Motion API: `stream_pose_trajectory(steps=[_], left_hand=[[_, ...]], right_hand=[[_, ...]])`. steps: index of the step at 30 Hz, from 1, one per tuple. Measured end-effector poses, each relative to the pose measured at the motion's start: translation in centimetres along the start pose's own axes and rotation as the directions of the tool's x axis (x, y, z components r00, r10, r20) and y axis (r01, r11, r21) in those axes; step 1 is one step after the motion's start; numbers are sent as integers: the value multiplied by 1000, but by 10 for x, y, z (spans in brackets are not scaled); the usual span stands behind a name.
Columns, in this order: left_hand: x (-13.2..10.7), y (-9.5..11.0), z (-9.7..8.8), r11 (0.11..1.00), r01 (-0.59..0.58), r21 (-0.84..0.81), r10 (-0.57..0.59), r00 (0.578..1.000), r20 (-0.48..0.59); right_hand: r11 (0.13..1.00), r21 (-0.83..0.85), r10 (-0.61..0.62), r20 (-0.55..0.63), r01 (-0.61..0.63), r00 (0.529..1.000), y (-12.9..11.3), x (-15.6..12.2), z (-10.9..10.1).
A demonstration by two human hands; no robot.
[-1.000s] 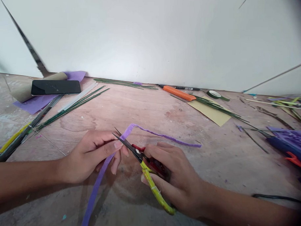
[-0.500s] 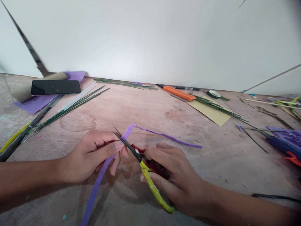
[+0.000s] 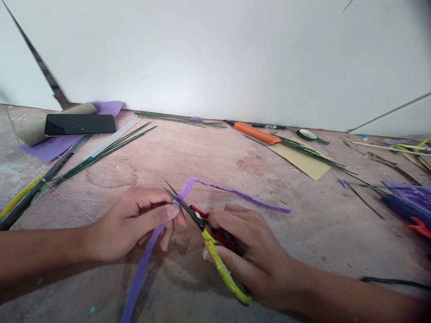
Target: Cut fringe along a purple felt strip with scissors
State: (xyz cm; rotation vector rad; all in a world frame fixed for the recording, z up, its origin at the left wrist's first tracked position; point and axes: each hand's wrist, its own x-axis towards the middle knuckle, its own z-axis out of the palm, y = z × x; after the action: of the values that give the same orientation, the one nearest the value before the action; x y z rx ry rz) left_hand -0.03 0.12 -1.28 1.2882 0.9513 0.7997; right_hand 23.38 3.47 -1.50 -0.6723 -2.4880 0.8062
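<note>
A long purple paper strip is pinched between the thumb and fingers of my left hand. One end hangs toward the bottom edge, while the other bends over and trails right across the table as a thin, crinkled length. My right hand grips scissors with a yellow-wrapped handle and a red one. Their dark blades are slightly apart and lie across the strip just beyond my left thumb tip. The scissors' far handle is partly hidden by my right fingers.
At the left lie a black phone, a cardboard tube and green wires. An orange cutter, yellowish paper and a tape roll are at the back right. A blue glue gun rests at the right edge.
Both hands, the strip and the scissors have shifted very slightly to the right together. The blades remain across the strip at nearly the same place.
</note>
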Motion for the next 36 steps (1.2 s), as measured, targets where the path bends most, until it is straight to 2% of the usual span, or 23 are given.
stream_pose_trajectory(steps=[8,15,21,31,36], left_hand=[[-1,0,0,998,-59,-35,58,998,-29],[-1,0,-1,998,-53,26,53,998,-21],[-1,-3,-2,999,-39,30,40,999,-27],[-2,0,-1,998,-65,26,65,998,17],[-1,2,-1,1000,-19,23,18,1000,14]], right_hand=[[1000,-22,20,1,-20,1000,-4,1,1],[996,-90,24,-5,-24,1000,-5,2,0],[998,-60,-35,-11,34,999,-2,0,0],[999,-43,-32,20,33,999,-4,1,-1],[997,-49,-53,-6,53,999,-2,-1,-1]])
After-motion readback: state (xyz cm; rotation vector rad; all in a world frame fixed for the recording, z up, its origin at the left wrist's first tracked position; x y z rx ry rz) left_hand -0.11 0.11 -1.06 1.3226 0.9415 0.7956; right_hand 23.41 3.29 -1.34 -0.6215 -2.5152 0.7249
